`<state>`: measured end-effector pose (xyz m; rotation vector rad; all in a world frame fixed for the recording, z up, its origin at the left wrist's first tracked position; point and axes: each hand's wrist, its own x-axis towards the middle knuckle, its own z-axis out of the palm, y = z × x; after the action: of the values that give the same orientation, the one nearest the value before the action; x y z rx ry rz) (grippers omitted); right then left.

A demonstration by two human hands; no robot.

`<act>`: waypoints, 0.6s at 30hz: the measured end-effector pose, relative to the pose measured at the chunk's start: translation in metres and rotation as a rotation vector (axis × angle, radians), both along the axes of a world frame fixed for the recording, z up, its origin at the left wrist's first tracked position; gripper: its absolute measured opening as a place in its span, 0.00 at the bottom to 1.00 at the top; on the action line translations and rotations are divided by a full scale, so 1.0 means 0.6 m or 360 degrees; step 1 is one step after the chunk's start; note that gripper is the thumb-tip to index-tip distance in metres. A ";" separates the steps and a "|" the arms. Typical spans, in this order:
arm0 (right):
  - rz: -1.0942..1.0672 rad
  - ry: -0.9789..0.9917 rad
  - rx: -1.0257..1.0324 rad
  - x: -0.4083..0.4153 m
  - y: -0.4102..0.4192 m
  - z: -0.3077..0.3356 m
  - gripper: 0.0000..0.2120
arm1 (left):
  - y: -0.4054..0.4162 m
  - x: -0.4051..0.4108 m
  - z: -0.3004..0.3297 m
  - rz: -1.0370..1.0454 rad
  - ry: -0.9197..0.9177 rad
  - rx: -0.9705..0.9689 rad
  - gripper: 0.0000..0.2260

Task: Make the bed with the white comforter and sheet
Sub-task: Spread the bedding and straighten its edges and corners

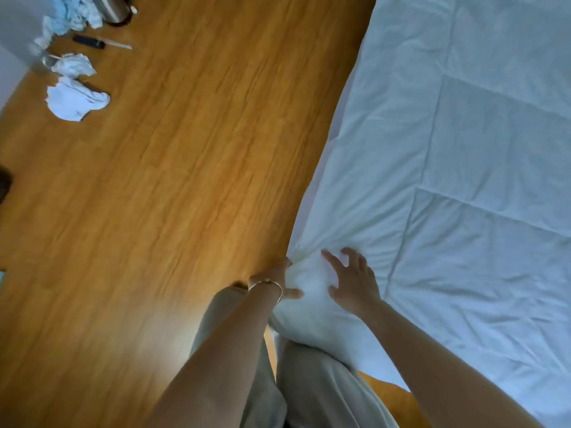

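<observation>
A white quilted comforter covers the bed along the right side of the view, its stitched squares lying fairly flat. Its near corner is bunched into a puffy lump at the bed's corner. My left hand, with a thin bracelet on the wrist, grips that bunched corner from the floor side, fingers hidden in the fabric. My right hand rests on top of the corner with fingers spread. A strip of white sheet shows below the comforter's edge along the bed's side.
Wooden floor fills the left and middle. Crumpled white cloths and a dark small object lie at the far left, near a metal bin. My legs in light trousers stand at the bed's corner.
</observation>
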<state>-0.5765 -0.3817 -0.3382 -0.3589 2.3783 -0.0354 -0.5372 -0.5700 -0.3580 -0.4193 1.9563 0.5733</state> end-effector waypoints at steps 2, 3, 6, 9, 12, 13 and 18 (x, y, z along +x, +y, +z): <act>-0.0200 0.0085 0.0003 0.021 -0.022 0.001 0.41 | -0.034 -0.030 0.012 -0.0257 0.0005 -0.0075 0.26; -0.0307 0.0083 0.0005 0.026 -0.034 0.001 0.40 | -0.063 -0.047 0.015 -0.0365 0.0017 -0.0126 0.23; -0.0632 -0.0047 0.0062 0.003 -0.079 0.012 0.34 | -0.171 -0.096 0.019 -0.0366 0.0027 -0.0048 0.19; -0.1181 -0.0274 0.0152 -0.065 -0.149 0.030 0.23 | -0.291 -0.152 0.054 -0.0169 0.0102 0.0061 0.18; -0.1817 -0.0473 -0.0377 -0.159 -0.249 0.084 0.09 | -0.391 -0.223 0.117 0.0016 0.0220 0.0108 0.18; -0.1895 -0.0452 -0.0604 -0.190 -0.280 0.107 0.08 | -0.415 -0.252 0.137 0.0054 0.0254 0.0135 0.18; -0.1552 -0.0342 -0.0994 -0.350 -0.422 0.201 0.11 | -0.483 -0.405 0.200 0.0253 0.0460 0.0226 0.17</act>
<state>-0.7868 -0.6350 -0.2176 0.5292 2.0528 -1.2010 -0.7804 -0.8597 -0.2378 -0.4233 2.1505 0.9119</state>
